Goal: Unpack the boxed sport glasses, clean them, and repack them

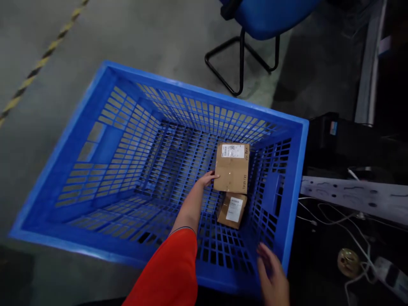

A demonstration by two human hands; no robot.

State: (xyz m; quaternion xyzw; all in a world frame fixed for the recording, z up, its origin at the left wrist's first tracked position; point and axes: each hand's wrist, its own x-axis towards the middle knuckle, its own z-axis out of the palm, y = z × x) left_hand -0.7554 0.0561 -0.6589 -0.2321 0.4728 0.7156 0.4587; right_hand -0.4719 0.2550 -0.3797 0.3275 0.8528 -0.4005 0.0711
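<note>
Deep inside a large blue plastic crate (178,85), my left hand (208,178) is at the left edge of a brown cardboard box (232,170). Its thumb lies over the edge and the other fingers are partly hidden by the side. The box has a white shipping label near its far edge and dark marks along its right side. A smaller cardboard box (225,212), also labelled, lies tilted just in front of it. My right hand (272,272) is over the crate's near right corner, thumb and fingers apart, with nothing seen in it.
A blue chair (270,17) with a black tubular frame stands beyond the crate. Yellow-and-black tape (41,63) crosses the floor at left. To the right are white cables (347,221), a power strip (390,272), a round gold-coloured object (348,262) and a perforated pale strip (357,193).
</note>
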